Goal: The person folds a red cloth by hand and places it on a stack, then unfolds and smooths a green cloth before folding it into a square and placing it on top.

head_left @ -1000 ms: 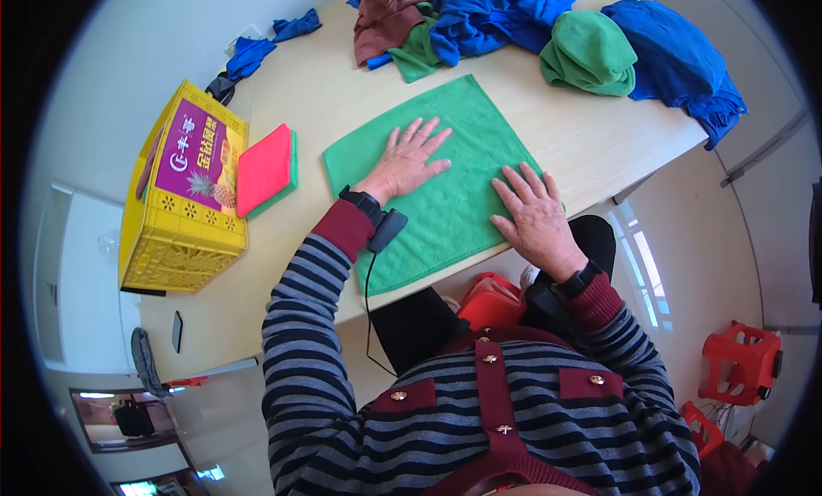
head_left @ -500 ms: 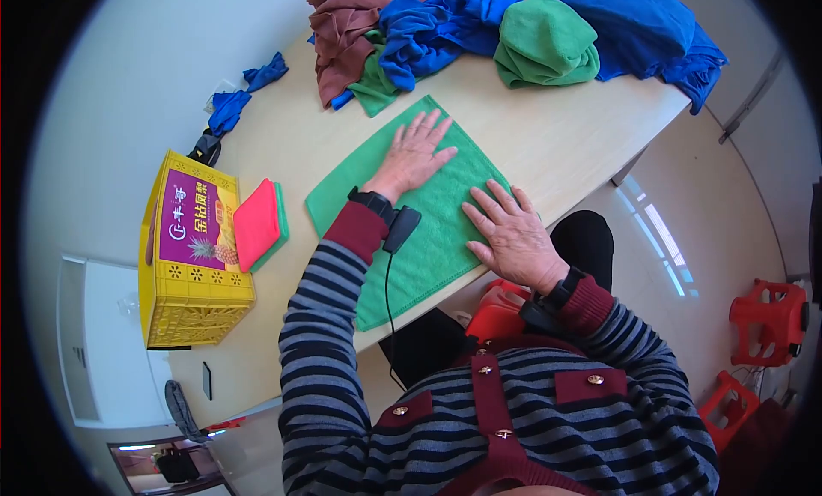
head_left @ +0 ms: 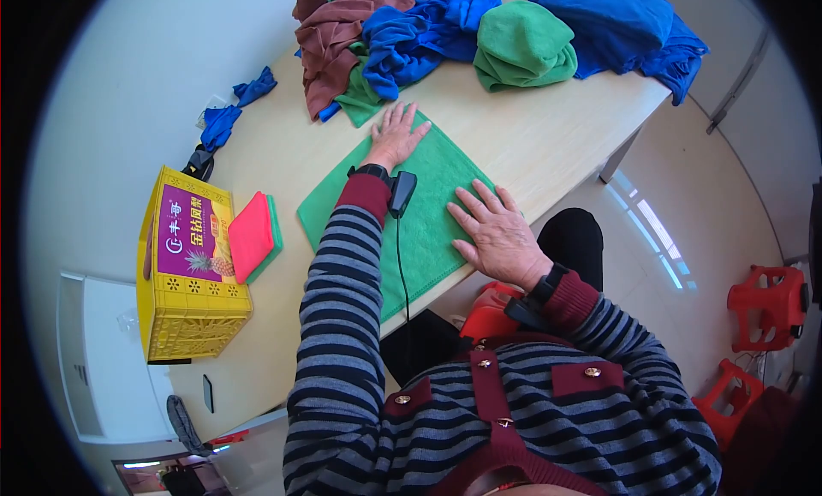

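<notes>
A green towel lies spread out flat on the table, one corner pointing away from me. Near that far corner, my left hand rests palm down with its fingers stretched out. My right hand lies flat on the towel's right side by the table's front edge, fingers spread. Neither hand grips anything. Black bands circle both wrists, and a small black device with a cable sits at the left wrist.
Crumpled brown, blue and green cloths are heaped along the table's back. To the left stand a yellow crate and a folded pink cloth on a green one. A phone lies front left. Red stools stand on the floor at right.
My left hand has slid farther along the towel toward its far corner, the arm stretching out. My right hand stays flat at about the same place on the towel. The view has shifted slightly.
</notes>
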Demonstrator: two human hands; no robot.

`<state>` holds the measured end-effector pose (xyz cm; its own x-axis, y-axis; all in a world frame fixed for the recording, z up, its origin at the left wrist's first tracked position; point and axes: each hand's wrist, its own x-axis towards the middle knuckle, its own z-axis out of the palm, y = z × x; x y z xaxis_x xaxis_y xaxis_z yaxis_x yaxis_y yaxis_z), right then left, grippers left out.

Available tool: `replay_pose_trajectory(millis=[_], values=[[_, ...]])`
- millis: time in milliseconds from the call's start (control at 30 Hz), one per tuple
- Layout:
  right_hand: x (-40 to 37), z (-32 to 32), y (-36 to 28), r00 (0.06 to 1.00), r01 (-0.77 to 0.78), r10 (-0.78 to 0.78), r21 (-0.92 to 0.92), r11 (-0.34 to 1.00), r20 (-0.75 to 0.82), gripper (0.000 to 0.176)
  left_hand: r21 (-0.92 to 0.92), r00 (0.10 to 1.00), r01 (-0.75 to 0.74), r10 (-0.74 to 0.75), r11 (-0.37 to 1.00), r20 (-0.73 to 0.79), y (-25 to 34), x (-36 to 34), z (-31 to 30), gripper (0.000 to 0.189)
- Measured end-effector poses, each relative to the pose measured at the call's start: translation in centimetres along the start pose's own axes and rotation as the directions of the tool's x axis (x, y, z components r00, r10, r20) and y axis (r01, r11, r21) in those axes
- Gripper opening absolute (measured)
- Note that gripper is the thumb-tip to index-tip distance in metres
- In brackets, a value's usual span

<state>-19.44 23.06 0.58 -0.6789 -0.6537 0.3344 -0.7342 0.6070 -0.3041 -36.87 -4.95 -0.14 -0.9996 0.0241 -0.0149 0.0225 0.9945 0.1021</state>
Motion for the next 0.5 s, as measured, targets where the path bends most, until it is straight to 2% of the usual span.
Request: replay_pose_trajectory(millis=[133, 167, 200, 233, 333, 433, 500], values=[[-0.1, -0.3, 0.1, 1.0, 0.015, -0.015, -0.003, 1.0, -0.015, 0.058, 0.011, 0.999, 0.045, -0.045, 0.999, -0.01, -0.5, -3.9, -0.8, 0.078], [-0.1, -0.3, 0.1, 1.0, 0.02, -0.02, -0.008, 1.0, -0.019, 0.058, 0.006, 0.999, 0.014, -0.013, 1.0, -0.031, -0.8, -6.0, -1.3, 0.08], [-0.3, -0.2, 0.1, 0.999, 0.027, -0.027, -0.011, 1.0, -0.018, 0.057, -0.001, 0.999, -0.014, 0.014, 1.0, -0.05, -1.2, -8.5, -1.7, 0.081], [-0.5, -0.1, 0.0, 0.999, 0.036, -0.036, 0.003, 0.999, 0.011, 0.057, -0.014, 0.999, 0.01, -0.01, 1.0, -0.03, -1.7, -11.4, -2.0, 0.081], [-0.4, 0.0, 0.1, 0.998, 0.043, -0.045, -0.039, 0.998, -0.047, 0.056, -0.052, 0.996, 0.074, -0.071, 0.996, 0.061, -2.9, -21.3, -2.5, 0.078], [-0.3, 0.7, 0.1, 0.997, 0.052, -0.056, -0.071, 0.996, -0.059, 0.054, -0.11, 0.993, 0.113, -0.114, 0.987, -0.006, -3.3, -29.8, -1.7, 0.072], [-0.2, 1.1, 0.0, 0.995, 0.08, -0.085, -0.083, 0.993, -0.054, 0.054, -0.082, 0.981, 0.163, -0.17, 0.983, -0.095, -2.6, -34.3, -0.6, 0.068]])
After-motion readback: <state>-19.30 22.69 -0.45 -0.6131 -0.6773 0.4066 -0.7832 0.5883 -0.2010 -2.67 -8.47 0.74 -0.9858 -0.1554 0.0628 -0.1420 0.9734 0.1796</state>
